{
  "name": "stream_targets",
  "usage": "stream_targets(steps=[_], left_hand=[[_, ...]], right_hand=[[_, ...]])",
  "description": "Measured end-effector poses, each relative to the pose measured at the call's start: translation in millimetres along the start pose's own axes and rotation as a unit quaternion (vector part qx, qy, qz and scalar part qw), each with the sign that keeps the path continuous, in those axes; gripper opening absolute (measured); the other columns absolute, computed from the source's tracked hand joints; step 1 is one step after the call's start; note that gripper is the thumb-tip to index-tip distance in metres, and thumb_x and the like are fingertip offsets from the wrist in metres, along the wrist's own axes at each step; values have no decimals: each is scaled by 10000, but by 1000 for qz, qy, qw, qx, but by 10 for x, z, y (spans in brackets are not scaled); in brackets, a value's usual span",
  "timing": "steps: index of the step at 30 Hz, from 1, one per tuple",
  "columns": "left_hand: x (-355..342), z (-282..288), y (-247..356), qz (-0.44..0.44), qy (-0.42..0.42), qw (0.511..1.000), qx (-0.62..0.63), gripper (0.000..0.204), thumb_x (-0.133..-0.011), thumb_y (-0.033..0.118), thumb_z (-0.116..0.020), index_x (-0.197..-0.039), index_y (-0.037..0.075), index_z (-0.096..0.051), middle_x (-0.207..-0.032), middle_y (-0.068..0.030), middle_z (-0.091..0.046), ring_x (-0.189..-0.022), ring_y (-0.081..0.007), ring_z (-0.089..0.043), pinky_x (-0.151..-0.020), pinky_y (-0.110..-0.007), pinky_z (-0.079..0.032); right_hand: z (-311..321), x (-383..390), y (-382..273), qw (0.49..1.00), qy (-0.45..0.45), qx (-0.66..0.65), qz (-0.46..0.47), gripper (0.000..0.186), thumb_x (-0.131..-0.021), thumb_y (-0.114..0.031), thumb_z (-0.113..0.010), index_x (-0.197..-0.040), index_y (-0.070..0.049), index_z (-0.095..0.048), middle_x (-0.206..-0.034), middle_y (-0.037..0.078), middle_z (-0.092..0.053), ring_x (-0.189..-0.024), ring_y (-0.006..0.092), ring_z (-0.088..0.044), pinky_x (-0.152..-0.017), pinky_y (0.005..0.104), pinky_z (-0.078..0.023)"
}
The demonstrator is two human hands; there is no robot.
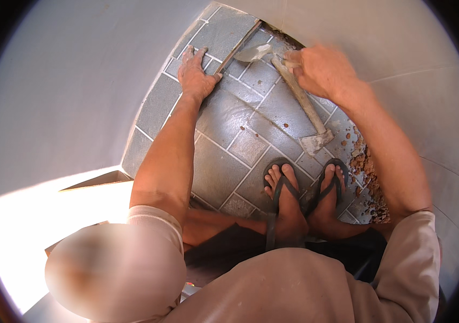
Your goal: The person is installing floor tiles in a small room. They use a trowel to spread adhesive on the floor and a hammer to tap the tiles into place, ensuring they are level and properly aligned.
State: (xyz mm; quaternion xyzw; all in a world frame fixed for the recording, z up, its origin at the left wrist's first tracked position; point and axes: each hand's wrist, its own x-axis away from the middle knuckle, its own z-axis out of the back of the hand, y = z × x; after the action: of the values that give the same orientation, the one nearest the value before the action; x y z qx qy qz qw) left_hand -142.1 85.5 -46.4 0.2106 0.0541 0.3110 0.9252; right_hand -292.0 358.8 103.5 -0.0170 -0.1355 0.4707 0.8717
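Note:
My left hand (195, 75) lies on the grey patterned floor tiles (224, 167), its fingers spread. Its thumb is at the near end of a narrow brown strip (240, 45) that runs away toward the far wall. In my right hand (323, 70), slightly blurred, is a trowel, gripped by its handle. The trowel's pale, smeared blade (254, 52) points left, over the tiles beside the strip. Below that hand lies a hatchet-like hammer (305, 102) with a worn wooden handle; its dusty metal head is toward my feet.
Smooth walls rise at the left (68, 97) and right (401, 48). Reddish-brown rubble (369, 183) lines the right edge of the floor, with a few crumbs on the tiles. My feet in black flip-flops (283, 180) stand near the hammer head. Bright light falls at the lower left.

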Motion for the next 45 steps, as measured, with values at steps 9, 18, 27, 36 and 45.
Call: stream_targets(steps=[9, 18, 27, 36, 45], left_hand=[[17, 44, -80, -7, -32, 999, 7, 968, -792, 353, -894, -1651, 220, -467, -1796, -183, -221, -1677, -328, -151, -1343, -512, -122], [26, -24, -107, -5, -26, 1000, 10, 956, -796, 331, -901, -1645, 256, -468, -1800, -151, -226, -1677, -313, -148, -1339, -529, -111], [-6, -101, -123, -14, 14, 1000, -15, 958, -765, 370, -934, -1613, 264, -501, -1786, -135, -270, -1665, -300, -193, -1336, -499, -155], [88, -34, -6, -8, 14, 997, -70, 1217, -602, 410, -1037, -1645, 232, -436, -1787, -131, -265, -1668, -298, -184, -1331, -484, -156], [12, -155, -50, -40, 26, 998, -50, 1063, -775, 674, -843, -1625, 148, -483, -1758, -215, -301, -1658, -381, -188, -1318, -536, -148]], right_hand=[[-722, 261, 24, 991, 90, -85, -47, 381, -1025, -293, -678, -1399, -230, -717, -978, 199, -757, -890, 419, -748, -795, 515, -602], [-1550, 312, 129, 986, 92, -130, -50, 445, -1039, -280, -645, -1483, -260, -633, -1071, 237, -728, -914, 438, -753, -867, 530, -618], [74, -364, -30, 997, -78, 10, 6, 398, -997, -222, -646, -1370, -122, -739, -1195, 241, -764, -1109, 419, -741, -1023, 502, -578], [-142, 182, 78, 997, 18, -65, -42, 307, -1007, -266, -622, -1229, -72, -707, -1079, 219, -778, -1028, 430, -743, -912, 544, -574], [-1710, 1065, 467, 989, 124, -83, 21, 332, -1003, -268, -691, -1221, -35, -604, -1092, 195, -688, -1029, 436, -703, -891, 557, -549]])
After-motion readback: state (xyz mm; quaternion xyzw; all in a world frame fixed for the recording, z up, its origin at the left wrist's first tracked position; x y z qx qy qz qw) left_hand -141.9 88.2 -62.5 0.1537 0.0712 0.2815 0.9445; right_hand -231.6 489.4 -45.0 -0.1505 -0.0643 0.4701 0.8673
